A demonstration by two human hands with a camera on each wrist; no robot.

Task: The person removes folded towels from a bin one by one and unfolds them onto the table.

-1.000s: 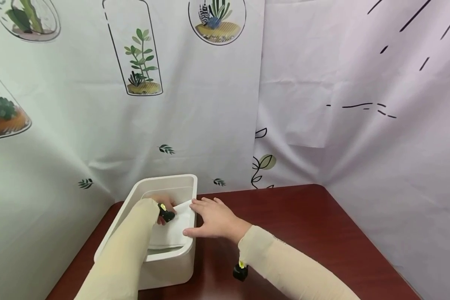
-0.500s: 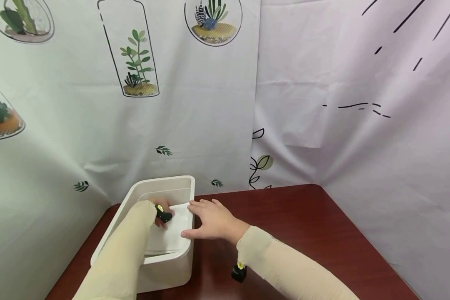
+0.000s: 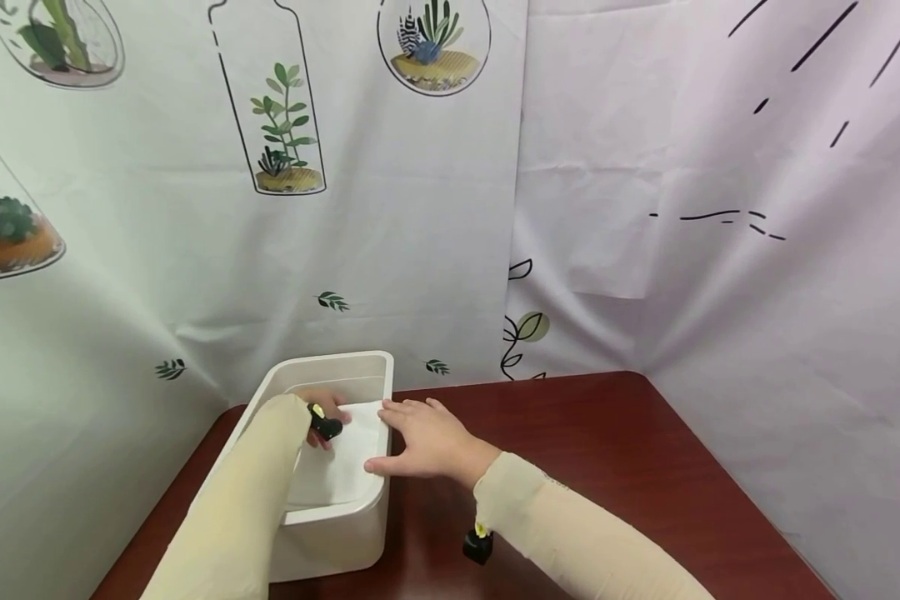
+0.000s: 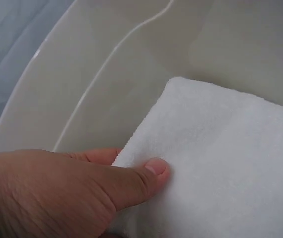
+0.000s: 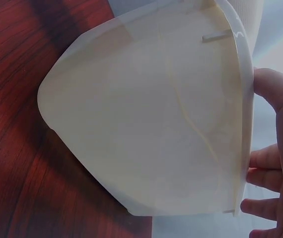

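Note:
A white plastic bin (image 3: 330,546) stands on the table with a folded white towel (image 3: 345,471) inside it. My left hand (image 3: 328,402) reaches down into the bin. In the left wrist view, the left hand (image 4: 82,191) pinches one edge of the fluffy towel (image 4: 226,158), thumb on top and fingers beneath. The right hand (image 3: 431,442) rests at the bin's right rim, its fingers spread and fairly straight. Seen from the right wrist, the fingertips and thumb touch the rim beside the bin's outer wall (image 5: 136,114).
A dark red wooden table (image 3: 562,467) extends to the right of the bin. Behind it hangs a white curtain (image 3: 420,217) printed with plants in glass jars. A small black wrist camera (image 3: 477,546) hangs under the right sleeve (image 3: 562,525).
The towel has gone from tilted, with its far edge up near the right rim, to flatter and lower in the bin. The left hand has shifted slightly; the right hand stays at the rim.

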